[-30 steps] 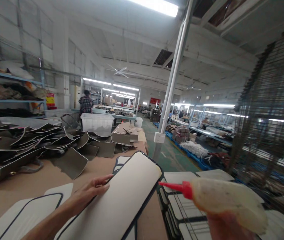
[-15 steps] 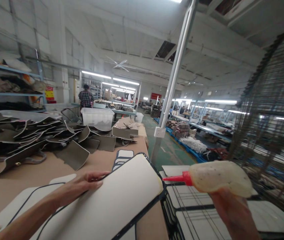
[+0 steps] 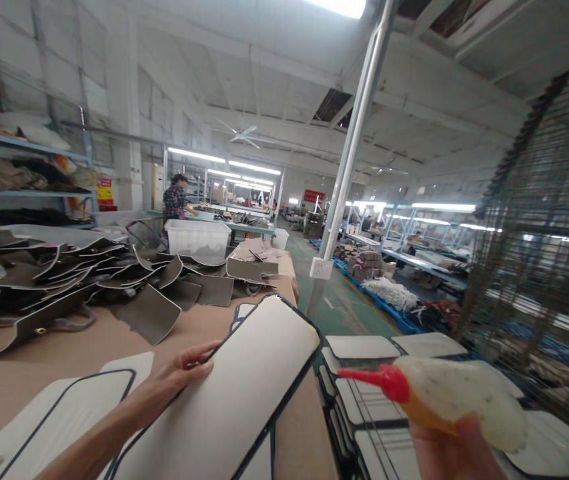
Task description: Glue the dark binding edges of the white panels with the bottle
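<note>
A white panel with dark edges [image 3: 244, 373] is tilted over the table, its far corner raised and a yellowish smear near that corner. My left hand [image 3: 191, 367] pinches its left edge between thumb and fingers. In my right hand [image 3: 451, 440] is a translucent squeeze bottle [image 3: 464, 400] with a red nozzle. The bottle holds yellowish liquid and lies nearly sideways, its tip pointing left, a little apart from the panel's right edge.
Dark panels with pale edges [image 3: 149, 313] are heaped on the brown table [image 3: 297, 427]. Similar white panels [image 3: 364, 347] lie on a rack at right. A metal pole [image 3: 349, 153], white bin [image 3: 198, 240] and mesh rack [image 3: 549, 200] stand beyond; a person [image 3: 177, 198] works behind the bin.
The bottle has moved right and slightly down, away from the panel. The panel has shifted a little left and turned steeper, with my left hand still on it. The distant person has turned.
</note>
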A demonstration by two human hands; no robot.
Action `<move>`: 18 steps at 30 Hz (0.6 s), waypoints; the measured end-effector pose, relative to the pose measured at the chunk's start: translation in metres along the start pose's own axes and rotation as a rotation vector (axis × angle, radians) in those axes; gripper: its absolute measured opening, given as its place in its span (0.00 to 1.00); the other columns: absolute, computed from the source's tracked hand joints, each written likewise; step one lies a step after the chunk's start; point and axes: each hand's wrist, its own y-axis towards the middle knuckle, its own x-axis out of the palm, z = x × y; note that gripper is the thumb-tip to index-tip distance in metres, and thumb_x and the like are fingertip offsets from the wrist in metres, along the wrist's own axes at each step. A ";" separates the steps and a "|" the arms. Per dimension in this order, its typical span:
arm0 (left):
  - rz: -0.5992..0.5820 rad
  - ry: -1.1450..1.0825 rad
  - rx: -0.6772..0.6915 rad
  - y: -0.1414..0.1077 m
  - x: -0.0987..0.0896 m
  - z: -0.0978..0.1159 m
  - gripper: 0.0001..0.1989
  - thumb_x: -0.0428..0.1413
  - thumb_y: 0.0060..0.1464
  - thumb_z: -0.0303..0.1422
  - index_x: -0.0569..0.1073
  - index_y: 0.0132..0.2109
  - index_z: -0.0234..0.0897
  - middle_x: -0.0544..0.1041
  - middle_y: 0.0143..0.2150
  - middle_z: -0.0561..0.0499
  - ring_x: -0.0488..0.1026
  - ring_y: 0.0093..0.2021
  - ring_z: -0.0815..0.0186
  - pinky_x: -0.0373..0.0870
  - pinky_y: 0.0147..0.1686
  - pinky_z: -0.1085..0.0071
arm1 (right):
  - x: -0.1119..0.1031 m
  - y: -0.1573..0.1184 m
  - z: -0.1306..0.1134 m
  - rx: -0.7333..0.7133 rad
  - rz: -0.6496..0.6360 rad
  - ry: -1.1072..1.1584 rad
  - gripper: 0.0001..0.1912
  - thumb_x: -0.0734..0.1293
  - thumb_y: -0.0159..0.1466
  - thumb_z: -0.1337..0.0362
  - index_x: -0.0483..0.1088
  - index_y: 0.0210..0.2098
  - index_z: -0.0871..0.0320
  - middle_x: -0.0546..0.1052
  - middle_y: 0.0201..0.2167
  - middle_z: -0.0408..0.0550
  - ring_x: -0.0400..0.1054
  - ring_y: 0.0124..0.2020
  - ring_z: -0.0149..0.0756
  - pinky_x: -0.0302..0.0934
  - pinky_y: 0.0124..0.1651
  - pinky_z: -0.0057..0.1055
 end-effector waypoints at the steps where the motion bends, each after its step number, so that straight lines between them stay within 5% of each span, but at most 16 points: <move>1: 0.033 -0.003 0.006 0.001 0.003 -0.005 0.38 0.71 0.43 0.53 0.80 0.59 0.39 0.84 0.50 0.43 0.81 0.47 0.52 0.76 0.43 0.66 | 0.010 -0.003 -0.001 0.027 0.069 0.044 0.25 0.79 0.56 0.54 0.76 0.53 0.47 0.83 0.47 0.42 0.77 0.51 0.40 0.75 0.49 0.32; 7: 0.154 -0.003 0.015 -0.004 0.024 -0.014 0.38 0.71 0.38 0.53 0.83 0.55 0.39 0.84 0.44 0.46 0.80 0.44 0.53 0.75 0.43 0.65 | 0.050 -0.007 -0.005 0.327 0.399 0.224 0.37 0.87 0.28 0.57 0.78 0.38 0.52 0.82 0.33 0.37 0.78 0.32 0.34 0.76 0.34 0.24; 14: 0.189 0.038 0.036 -0.011 0.031 -0.011 0.38 0.71 0.40 0.55 0.83 0.55 0.38 0.83 0.44 0.46 0.79 0.43 0.55 0.73 0.42 0.68 | 0.047 -0.004 -0.003 0.089 0.215 0.174 0.30 0.86 0.41 0.59 0.79 0.42 0.52 0.83 0.40 0.37 0.78 0.40 0.33 0.76 0.44 0.24; 18: 0.192 0.112 0.045 -0.012 0.030 -0.012 0.40 0.70 0.40 0.58 0.82 0.56 0.39 0.84 0.43 0.46 0.78 0.48 0.51 0.74 0.47 0.66 | 0.039 -0.006 0.007 0.138 0.239 0.188 0.31 0.85 0.43 0.59 0.78 0.46 0.51 0.83 0.44 0.37 0.80 0.43 0.34 0.77 0.44 0.26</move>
